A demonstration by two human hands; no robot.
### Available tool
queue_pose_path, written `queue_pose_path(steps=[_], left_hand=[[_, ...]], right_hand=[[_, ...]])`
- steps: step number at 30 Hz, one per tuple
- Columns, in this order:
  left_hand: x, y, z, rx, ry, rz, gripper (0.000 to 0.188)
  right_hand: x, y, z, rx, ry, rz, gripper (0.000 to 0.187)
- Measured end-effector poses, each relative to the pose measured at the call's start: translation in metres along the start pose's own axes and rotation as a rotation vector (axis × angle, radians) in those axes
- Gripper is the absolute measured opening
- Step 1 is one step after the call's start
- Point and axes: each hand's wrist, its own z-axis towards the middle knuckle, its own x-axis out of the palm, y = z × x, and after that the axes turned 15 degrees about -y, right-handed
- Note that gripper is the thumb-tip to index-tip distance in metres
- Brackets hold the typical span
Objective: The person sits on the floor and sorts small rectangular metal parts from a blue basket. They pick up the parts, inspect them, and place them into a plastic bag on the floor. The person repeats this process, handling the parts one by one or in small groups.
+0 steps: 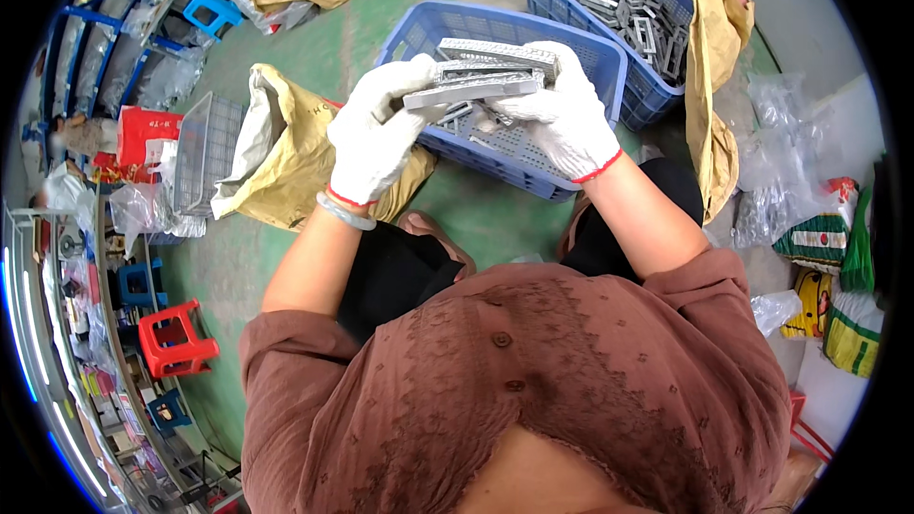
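Between my two gloved hands is a small stack of long grey frame-like parts [476, 88], held over a blue plastic crate [405, 38]. My left hand [379, 119], in a white knit glove, closes on the left end of the stack with thumb and fingers. Around the right end, my right hand [568, 114] grips in a matching glove with a red cuff edge. A few loose grey parts [460, 112] lie in the crate beneath. Part of the crate's inside is hidden behind my hands and the stack.
A second blue crate [643, 95], full of similar grey parts, stands behind at the right, with a brown paper sack [709, 67] beside it. A yellow woven sack [286, 167] lies left of my knee. Further left are a grey wire-like basket [200, 152] and a red stool [178, 340].
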Motion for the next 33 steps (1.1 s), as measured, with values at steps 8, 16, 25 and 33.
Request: queue_pose_path(steps=[8, 16, 25, 33], left_hand=[[0.000, -0.015, -0.005, 0.772, -0.039, 0.570, 0.038], [0.009, -0.037, -0.011, -0.389, -0.087, -0.096, 0.026], [-0.011, -0.016, -0.001, -0.969, -0.104, -0.931, 0.023], [-0.056, -0.037, 0.012, -0.780, -0.392, -0.671, 0.010]], right_hand=[[-0.001, 0.003, -0.003, -0.148, 0.044, -0.090, 0.054], [0.002, -0.003, -0.004, -0.025, 0.000, 0.020, 0.049], [0.005, 0.010, 0.004, 0.036, 0.114, -0.026, 0.032], [0.012, 0.018, -0.004, 0.031, 0.006, -0.081, 0.036]])
